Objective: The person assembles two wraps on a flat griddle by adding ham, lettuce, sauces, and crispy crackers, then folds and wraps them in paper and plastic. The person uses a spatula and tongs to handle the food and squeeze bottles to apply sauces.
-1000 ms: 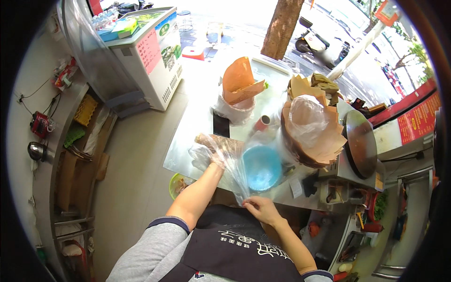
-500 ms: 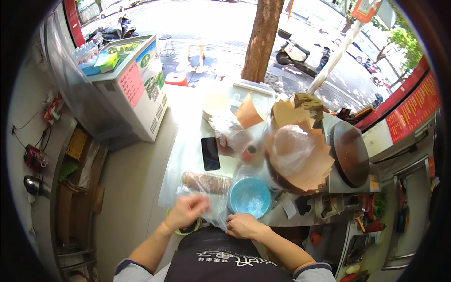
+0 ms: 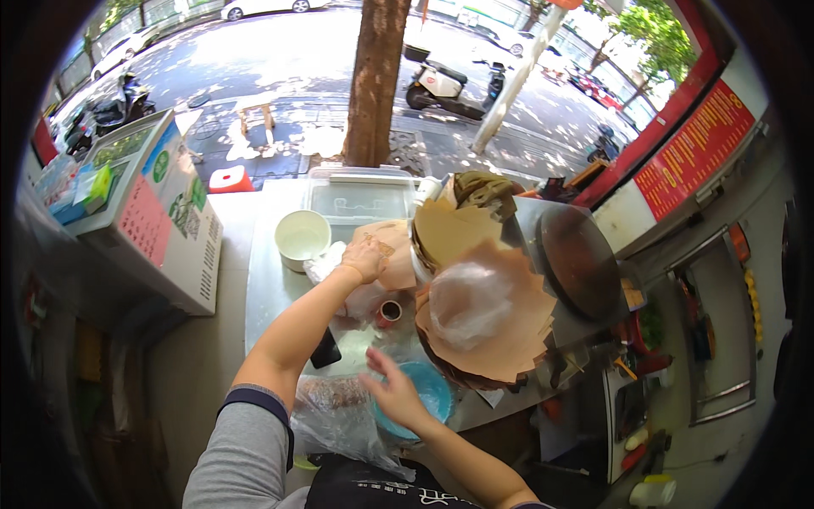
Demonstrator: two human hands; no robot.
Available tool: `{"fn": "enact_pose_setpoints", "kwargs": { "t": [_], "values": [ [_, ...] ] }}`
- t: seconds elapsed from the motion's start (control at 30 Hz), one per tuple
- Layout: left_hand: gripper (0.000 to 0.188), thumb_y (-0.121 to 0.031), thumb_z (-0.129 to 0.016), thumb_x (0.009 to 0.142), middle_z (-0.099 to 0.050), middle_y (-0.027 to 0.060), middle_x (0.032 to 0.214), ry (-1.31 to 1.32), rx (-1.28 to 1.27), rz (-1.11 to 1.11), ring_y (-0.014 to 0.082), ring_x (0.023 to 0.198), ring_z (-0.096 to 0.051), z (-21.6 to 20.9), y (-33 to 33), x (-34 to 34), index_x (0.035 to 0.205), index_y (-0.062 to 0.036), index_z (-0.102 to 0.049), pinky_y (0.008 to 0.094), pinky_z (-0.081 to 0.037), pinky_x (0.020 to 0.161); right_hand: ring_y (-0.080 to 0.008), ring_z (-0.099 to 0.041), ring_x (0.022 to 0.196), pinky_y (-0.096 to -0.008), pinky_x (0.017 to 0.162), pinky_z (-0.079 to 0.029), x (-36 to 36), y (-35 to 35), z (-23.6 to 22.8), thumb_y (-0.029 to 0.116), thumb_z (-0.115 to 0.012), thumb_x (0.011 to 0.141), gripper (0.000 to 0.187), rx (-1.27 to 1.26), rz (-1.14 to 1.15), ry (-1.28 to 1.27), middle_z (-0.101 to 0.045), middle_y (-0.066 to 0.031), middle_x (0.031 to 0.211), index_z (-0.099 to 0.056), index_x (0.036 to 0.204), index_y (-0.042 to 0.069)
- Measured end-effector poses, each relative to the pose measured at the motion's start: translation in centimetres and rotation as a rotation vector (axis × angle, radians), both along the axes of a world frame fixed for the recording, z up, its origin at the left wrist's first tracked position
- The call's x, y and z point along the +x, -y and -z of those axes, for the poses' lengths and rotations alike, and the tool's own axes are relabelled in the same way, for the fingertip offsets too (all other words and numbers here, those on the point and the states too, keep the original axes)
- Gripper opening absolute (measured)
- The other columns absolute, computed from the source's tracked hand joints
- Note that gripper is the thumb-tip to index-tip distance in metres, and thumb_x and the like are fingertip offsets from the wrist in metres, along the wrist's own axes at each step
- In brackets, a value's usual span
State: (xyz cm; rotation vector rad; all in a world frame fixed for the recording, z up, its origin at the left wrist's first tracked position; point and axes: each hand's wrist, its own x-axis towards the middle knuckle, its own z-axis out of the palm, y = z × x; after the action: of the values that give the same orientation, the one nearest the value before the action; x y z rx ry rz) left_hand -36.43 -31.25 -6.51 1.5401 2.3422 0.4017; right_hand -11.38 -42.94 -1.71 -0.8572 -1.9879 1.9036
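My left hand [image 3: 365,258] reaches far over the table, its fingers curled down at the edge of a brown paper sheet [image 3: 394,270]. What they hold, if anything, is hidden. My right hand [image 3: 395,395] hovers over the near rim of a blue bowl [image 3: 434,392], open with fingers apart and nothing in it. Beside the bowl, in front of me, lies a clear plastic bag [image 3: 335,428] over a brownish, roll-like bundle [image 3: 332,390]. Under my left forearm a black phone [image 3: 326,350] shows in part. A small red cylinder with a dark top [image 3: 388,315] stands near it.
A pale round tub [image 3: 297,247] and a clear lidded box [image 3: 360,202] stand at the table's far side. To the right are stacked brown papers [image 3: 517,339] topped by a clear bag [image 3: 471,297], then a dark round plate [image 3: 581,267]. A chest freezer [image 3: 174,220] stands at left.
My left hand has left the plastic bag and stretched forward to the brown paper. My right hand has let go of the bag and risen over the bowl. The view has swung right.
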Motion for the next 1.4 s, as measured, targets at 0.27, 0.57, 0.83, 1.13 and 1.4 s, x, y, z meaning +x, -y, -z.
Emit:
{"fn": "enact_pose_setpoints", "kwargs": {
  "t": [0.27, 0.57, 0.83, 1.13, 1.4],
  "values": [
    [0.071, -0.028, -0.055, 0.084, -0.055, 0.0199, 0.129, -0.103, -0.079, 0.115, 0.0296, 0.109, -0.061, 2.6, 1.0, -1.7, 0.141, 0.0057, -0.03, 0.0466, -0.041, 0.095, -0.0246, -0.06, 0.103, -0.0349, 0.086, -0.051, -15.3, -14.1, 14.8, 0.023, -0.073, 0.081, 0.06, -0.324, 1.264, -0.165, -0.057, -0.0162, 0.123, -0.048, 0.127, -0.008],
    [0.097, -0.039, -0.062, 0.08, -0.039, 0.0215, 0.144, -0.064, -0.248, 0.209, 0.0325, 0.124, -0.05, 1.9, 2.9, -3.1, 0.147, 0.0064, -0.009, 0.0398, -0.044, 0.098, -0.0317, -0.067, 0.084, -0.0391, 0.078, -0.051, -18.8, -14.4, 11.3, 0.026, -0.07, 0.08, 0.034, -0.072, 0.979, -0.041, -0.069, -0.0185, 0.095, -0.068, 0.1, -0.001],
    [0.046, -0.034, -0.06, 0.08, -0.068, 0.0138, 0.093, 0.081, 0.176, -0.077, 0.0369, 0.08, -0.065, 4.4, 6.1, -4.4, 0.122, -0.0176, -0.05, 0.0466, -0.051, 0.067, -0.0269, -0.064, 0.087, -0.034, 0.079, -0.05, -19.8, -8.9, 7.1, 0.026, -0.066, 0.085, 0.031, 0.348, 0.603, -0.163, -0.066, -0.0145, 0.099, -0.068, 0.103, 0.0],
    [0.022, -0.011, -0.064, 0.088, -0.066, 0.0056, 0.088, 0.586, 0.878, -0.336, 0.0128, 0.08, -0.059, 8.4, 13.8, -7.0, 0.106, 0.0007, -0.061, 0.0273, -0.049, 0.073, -0.0162, -0.055, 0.105, -0.0307, 0.092, -0.042, -18.3, -9.7, 12.0, 0.026, -0.062, 0.092, 0.041, -0.202, 0.795, -0.332, -0.059, -0.0088, 0.116, -0.052, 0.125, 0.003],
    [0.018, -0.005, -0.053, 0.094, -0.066, 0.0071, 0.1, 0.301, 0.697, -0.336, 0.0144, 0.091, -0.06, 2.0, 19.8, -4.1, 0.106, 0.0022, -0.064, 0.0276, -0.047, 0.082, -0.016, -0.047, 0.12, -0.0344, 0.105, -0.032, -17.7, -10.3, 6.5, 0.025, -0.067, 0.09, 0.057, -0.55, 0.15, -0.522, -0.051, -0.0072, 0.128, -0.038, 0.136, 0.008]
  ]
}}
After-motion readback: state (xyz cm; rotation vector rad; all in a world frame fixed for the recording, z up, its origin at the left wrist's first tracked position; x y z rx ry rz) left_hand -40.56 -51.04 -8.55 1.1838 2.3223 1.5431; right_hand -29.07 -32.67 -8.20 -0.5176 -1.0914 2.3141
